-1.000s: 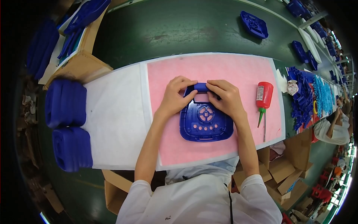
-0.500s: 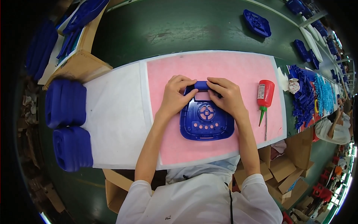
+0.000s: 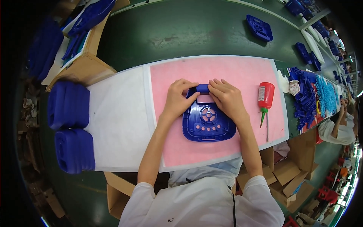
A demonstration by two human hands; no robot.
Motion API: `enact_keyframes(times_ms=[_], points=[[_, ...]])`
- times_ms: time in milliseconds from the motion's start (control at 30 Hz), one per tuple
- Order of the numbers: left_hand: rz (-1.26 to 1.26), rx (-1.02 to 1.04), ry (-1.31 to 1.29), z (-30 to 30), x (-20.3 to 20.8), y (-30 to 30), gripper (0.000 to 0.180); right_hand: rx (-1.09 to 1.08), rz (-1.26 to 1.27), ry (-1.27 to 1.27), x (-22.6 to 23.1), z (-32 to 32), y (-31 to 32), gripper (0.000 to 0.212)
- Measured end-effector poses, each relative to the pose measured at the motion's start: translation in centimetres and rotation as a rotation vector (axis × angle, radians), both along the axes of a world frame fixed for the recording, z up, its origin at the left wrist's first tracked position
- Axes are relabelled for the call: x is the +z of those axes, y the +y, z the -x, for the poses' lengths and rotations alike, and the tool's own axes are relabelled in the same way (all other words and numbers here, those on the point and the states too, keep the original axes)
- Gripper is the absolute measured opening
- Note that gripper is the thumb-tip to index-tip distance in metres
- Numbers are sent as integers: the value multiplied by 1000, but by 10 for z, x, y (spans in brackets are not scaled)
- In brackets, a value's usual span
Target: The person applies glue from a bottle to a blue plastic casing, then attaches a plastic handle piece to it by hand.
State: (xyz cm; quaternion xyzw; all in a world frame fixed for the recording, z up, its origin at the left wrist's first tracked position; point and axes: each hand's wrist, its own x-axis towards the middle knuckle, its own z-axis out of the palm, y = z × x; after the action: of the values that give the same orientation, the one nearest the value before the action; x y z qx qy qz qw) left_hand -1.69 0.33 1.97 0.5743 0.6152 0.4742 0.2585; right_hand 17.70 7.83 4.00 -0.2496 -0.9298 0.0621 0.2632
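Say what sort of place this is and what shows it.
Probably a factory workshop: matching blue shells bunched at left, a heap of blue parts at right, and another person farther along.

Blue casing (image 3: pixel 208 130): corners at eleven and one o'clock partly covered by left hand (image 3: pixel 179 97) and right hand (image 3: pixel 229 99).
White shirt (image 3: pixel 200 204): cut off at six o'clock.
Co-worker (image 3: pixel 329 133): at three o'clock, too small for detail.
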Motion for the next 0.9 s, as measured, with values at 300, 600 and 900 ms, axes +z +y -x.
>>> enact_keyframes(times_ms=[300,600,900], points=[[-132,-11,-40,9,-16,4,40,-199,-195,128,78,12,-23,79],[-82,-7,-49,6,-17,5,40,174,121,-313,9,3,-15,68],[-47,25,-211,17,-17,4,26,-73,376,-354,27,-3,32,31]])
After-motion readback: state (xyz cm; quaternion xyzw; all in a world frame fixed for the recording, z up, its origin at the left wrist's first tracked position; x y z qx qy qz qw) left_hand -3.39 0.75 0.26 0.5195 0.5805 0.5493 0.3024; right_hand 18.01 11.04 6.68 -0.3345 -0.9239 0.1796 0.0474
